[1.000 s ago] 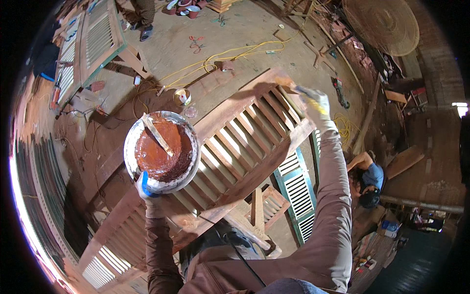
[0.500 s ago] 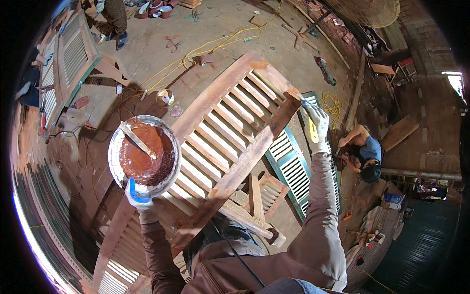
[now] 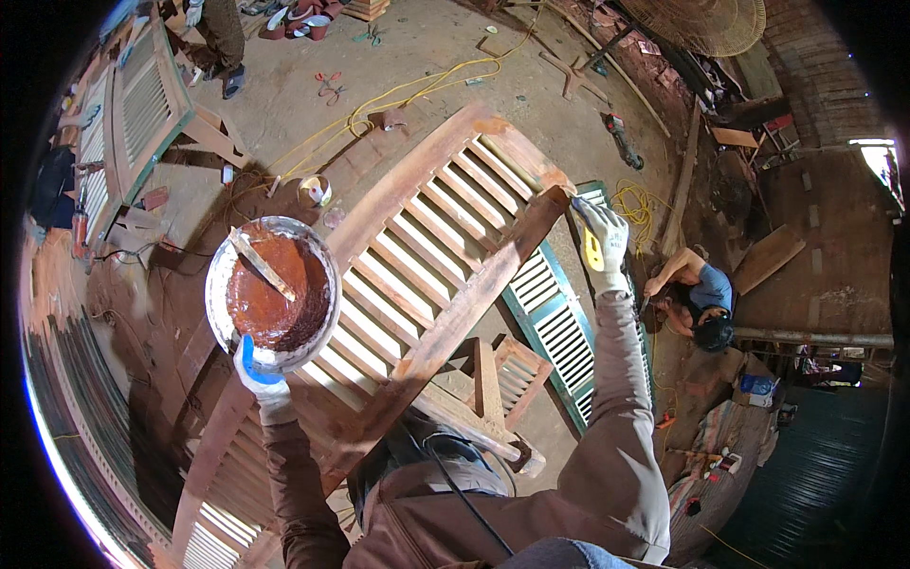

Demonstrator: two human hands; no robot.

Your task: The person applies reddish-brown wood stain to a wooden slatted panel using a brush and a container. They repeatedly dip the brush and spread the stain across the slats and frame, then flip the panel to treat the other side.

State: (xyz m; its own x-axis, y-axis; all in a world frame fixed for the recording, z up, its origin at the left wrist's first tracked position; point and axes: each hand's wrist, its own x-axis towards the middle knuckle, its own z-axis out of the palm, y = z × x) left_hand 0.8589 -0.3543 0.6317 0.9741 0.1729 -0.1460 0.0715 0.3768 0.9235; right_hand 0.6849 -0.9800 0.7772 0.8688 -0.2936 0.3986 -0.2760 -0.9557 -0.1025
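Over the slatted wooden shutter (image 3: pixel 445 256) that lies tilted across the work stand, we carry a metal bowl (image 3: pixel 273 294) of reddish-brown filler in our left hand (image 3: pixel 261 379), gloved fingers clamped on its near rim, with a flat wooden stick (image 3: pixel 263 266) resting in the paste. Our right hand (image 3: pixel 599 242), also gloved, is closed on what looks like a small yellow-handled scraper (image 3: pixel 591 248) at the far corner of the shutter frame, its tip touching the end of the long side rail (image 3: pixel 455 313); the blade itself is too small to make out. To do this step well, we judge, we should keep the bowl level and close beside the slats so nothing drips on clean wood, load only a little paste at a time, and press it along the grain into joints and gaps before drawing the blade flat to leave the surface flush. The arm is stretched far out, so we would do better to lean in or shift our stance than to work at full reach, where pressure is hard to control. A green louvred panel (image 3: pixel 555 332) lies just beyond the rail below, and a person (image 3: pixel 697 299) crouches on the dirt floor (image 3: pixel 445 43) to the right, well apart; a yellow cable (image 3: pixel 417 85) trails across the floor behind.
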